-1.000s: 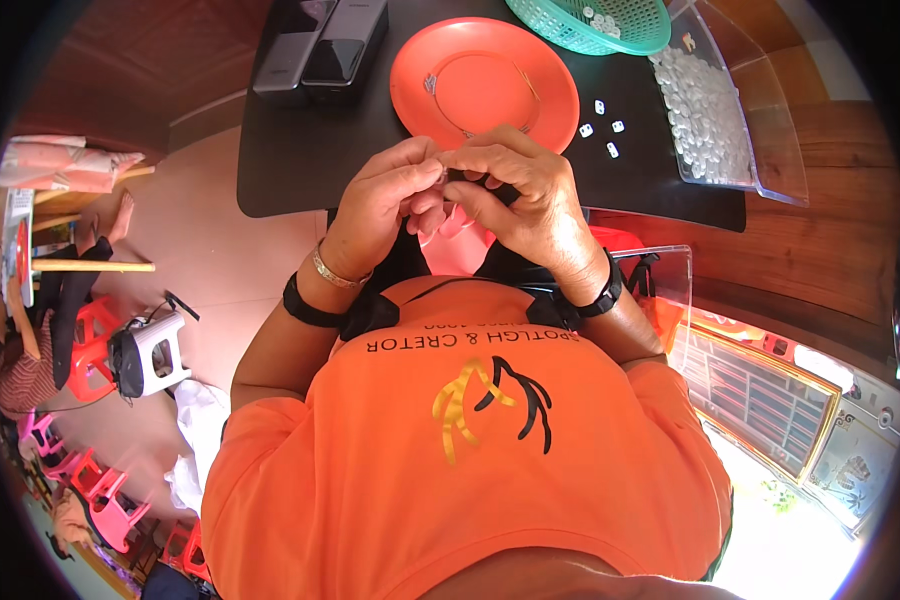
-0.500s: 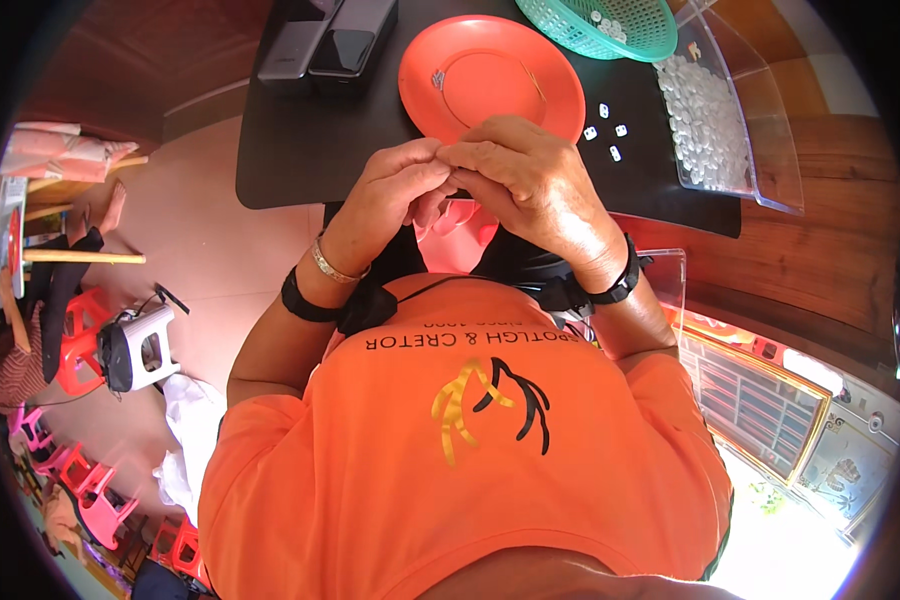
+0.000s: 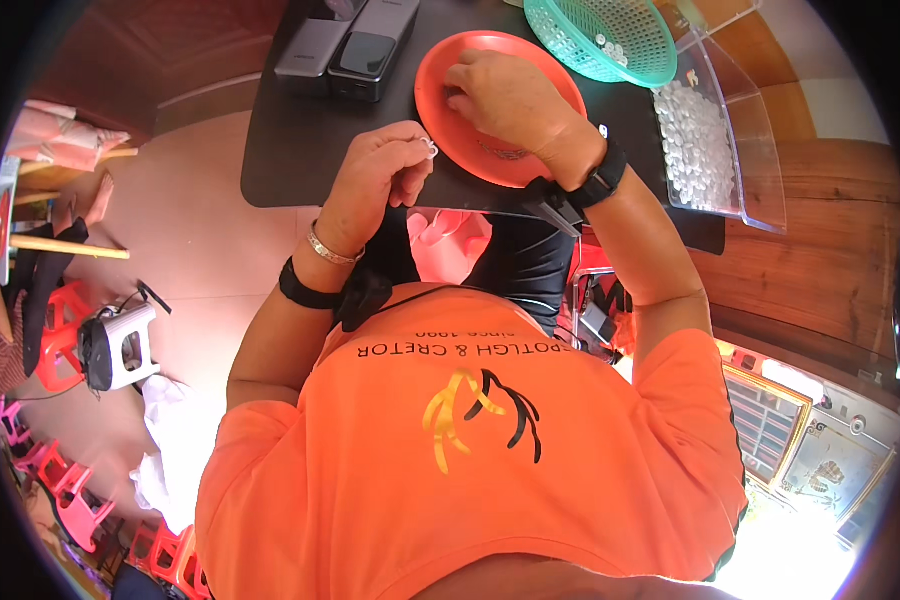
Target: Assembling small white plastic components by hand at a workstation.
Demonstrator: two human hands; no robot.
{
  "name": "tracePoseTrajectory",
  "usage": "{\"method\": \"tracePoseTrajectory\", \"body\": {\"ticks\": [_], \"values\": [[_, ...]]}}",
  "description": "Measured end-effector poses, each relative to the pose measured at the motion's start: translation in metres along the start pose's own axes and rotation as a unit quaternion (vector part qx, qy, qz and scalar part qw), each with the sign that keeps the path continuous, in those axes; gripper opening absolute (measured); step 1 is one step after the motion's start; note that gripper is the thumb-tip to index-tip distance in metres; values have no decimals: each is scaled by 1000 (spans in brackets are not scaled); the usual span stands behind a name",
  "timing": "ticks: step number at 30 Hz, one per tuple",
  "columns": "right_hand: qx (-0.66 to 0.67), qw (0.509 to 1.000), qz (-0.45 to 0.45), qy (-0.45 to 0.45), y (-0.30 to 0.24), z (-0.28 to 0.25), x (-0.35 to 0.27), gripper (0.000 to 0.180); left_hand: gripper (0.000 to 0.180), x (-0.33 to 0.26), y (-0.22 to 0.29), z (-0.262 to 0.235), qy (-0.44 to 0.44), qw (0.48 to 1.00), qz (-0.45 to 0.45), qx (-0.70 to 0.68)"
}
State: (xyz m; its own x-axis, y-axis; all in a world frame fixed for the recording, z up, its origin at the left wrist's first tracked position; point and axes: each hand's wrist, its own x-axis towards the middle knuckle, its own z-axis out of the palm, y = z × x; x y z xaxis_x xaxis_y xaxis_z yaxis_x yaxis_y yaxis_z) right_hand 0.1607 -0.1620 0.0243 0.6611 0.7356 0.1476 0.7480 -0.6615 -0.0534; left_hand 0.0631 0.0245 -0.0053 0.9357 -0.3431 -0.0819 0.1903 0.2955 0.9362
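Observation:
My left hand (image 3: 392,165) is closed just off the table's near edge, beside the plate. Between thumb and forefinger it pinches a small white ring-like piece (image 3: 431,148). My right hand (image 3: 515,98) reaches over the orange-red plate (image 3: 433,75), its fingers curled and pointing down toward the plate's far left side. Whatever its fingertips hold is hidden. A thin chain-like strand (image 3: 505,152) lies on the plate below that hand. One small white cube-like bead (image 3: 603,131) shows past my right wrist.
A green mesh basket (image 3: 655,50) with a few white beads stands at the far right. Next to it, a clear tray (image 3: 750,150) holds many translucent white pieces. Two grey box-shaped devices (image 3: 362,52) lie at the back left. Stools (image 3: 120,345) stand on the floor at left.
My hands were together in front of the plate and have parted. The right moved forward over the plate; the left drew slightly back, now showing the white piece.

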Motion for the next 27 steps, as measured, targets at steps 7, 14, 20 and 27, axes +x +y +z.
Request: {"method": "tracePoseTrajectory", "body": {"ticks": [7, 14, 20, 27], "values": [[-113, 993, -26, -2, -7, 5, 0, 9, 20, 0, -1, 0, 1, 1000, -1, 9], [-171, 984, -53, -10, -4, 7, -1, 8, 21, -2, -1, 2, 10, 1000, 10, 10], [-119, 992, -47, -3, -1, 3, -3, 8, 20, -3, -3, 3, 21, 1000, 10, 9], [-25, 998, -31, 55, 16, 2, -6, 12, 20, -1, -3, 3, 16, 1000, 12, 12]]}}
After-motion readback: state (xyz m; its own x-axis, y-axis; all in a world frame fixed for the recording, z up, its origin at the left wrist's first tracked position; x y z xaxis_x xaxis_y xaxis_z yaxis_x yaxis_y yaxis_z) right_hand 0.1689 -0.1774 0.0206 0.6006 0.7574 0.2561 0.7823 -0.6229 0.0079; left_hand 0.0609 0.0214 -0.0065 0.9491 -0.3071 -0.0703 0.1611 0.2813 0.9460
